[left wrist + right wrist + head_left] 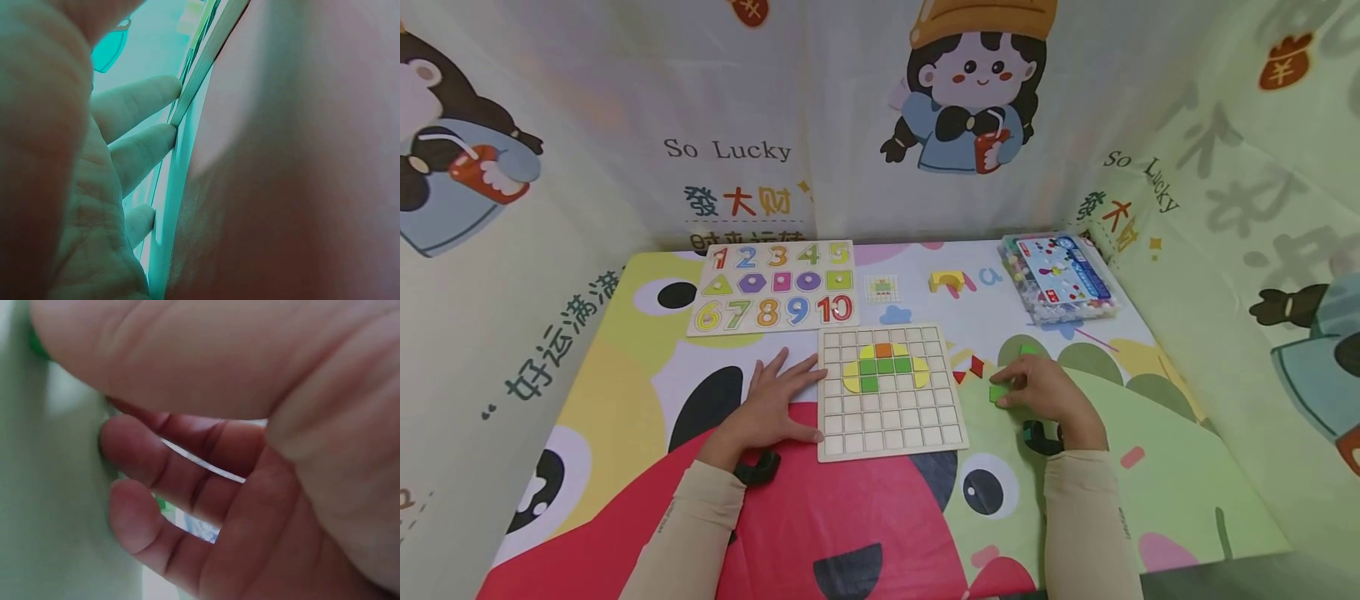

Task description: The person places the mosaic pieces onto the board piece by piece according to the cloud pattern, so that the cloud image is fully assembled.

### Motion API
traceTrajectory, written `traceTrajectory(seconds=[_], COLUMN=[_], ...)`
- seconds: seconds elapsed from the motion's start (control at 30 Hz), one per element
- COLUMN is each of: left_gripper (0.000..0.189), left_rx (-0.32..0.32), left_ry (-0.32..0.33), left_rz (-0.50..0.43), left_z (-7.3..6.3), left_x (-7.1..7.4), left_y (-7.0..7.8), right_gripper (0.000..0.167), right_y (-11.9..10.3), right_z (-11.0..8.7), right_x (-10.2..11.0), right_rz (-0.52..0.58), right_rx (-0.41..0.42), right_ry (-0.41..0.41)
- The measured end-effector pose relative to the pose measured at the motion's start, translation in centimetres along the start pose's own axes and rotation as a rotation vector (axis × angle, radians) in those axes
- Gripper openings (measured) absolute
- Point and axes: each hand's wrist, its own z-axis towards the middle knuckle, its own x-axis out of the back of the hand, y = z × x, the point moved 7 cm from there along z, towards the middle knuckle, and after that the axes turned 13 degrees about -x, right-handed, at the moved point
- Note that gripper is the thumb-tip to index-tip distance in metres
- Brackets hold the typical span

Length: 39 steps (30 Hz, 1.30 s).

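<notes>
Where the green block (997,392) lay, on the tabletop (1195,475) right of the grid board (891,421), I had the right hand (1041,390) pinching it narrowly between thumb and forefinger. To lift it well, I judged, a grip on its side edges would leave its underside clear. The left hand (771,404), fingers spread wide, touched the board's left edge; light, steady pressure there seemed best against sliding. The board's cells held four green squares (885,366), an orange square (883,350) and yellow pieces (921,372). Far left, the number board (812,302) carried numerals and shapes; far right, a clear box (1063,271) held small coloured pieces, too small to identify.
</notes>
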Motion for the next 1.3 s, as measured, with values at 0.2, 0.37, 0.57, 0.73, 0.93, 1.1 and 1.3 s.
traceTrajectory(seconds=[0.2,0.37,0.57,0.73,0.93,1.1,1.3], left_gripper=[0.106,0.105,0.104,0.105,0.105,0.105,0.104], left_rx=[0.004,0.004,0.005,0.005,-0.001,0.000,0.004], left_ry=[0.001,0.003,0.002,0.003,0.011,0.013,0.011], left_rz=[-0.004,-0.006,-0.009,-0.014,-0.021,-0.018,-0.026], left_z=[0.0,0.0,-0.1,-0.1,-0.1,-0.1,-0.1], left_x=[0.1,0.2,0.2,0.1,0.2,0.3,0.1], left_y=[0.1,0.2,0.2,0.2,0.4,0.4,0.3], right_gripper=[0.023,0.021,0.020,0.019,0.005,0.007,0.009], right_y=[0.0,0.3,0.5,0.3,-0.6,-1.8,-3.8], right_z=[0.5,1.1,1.2,1.0,0.4,0.0,0.1], right_x=[0.3,0.2,-0.1,0.0,0.5,0.7,-0.5], right_rz=[-0.032,-0.052,-0.027,-0.019,-0.036,-0.003,0.057], right_rx=[0.017,-0.013,-0.028,-0.016,0.043,0.090,0.153], right_ry=[0.059,0.091,0.083,0.082,0.111,0.146,0.170])
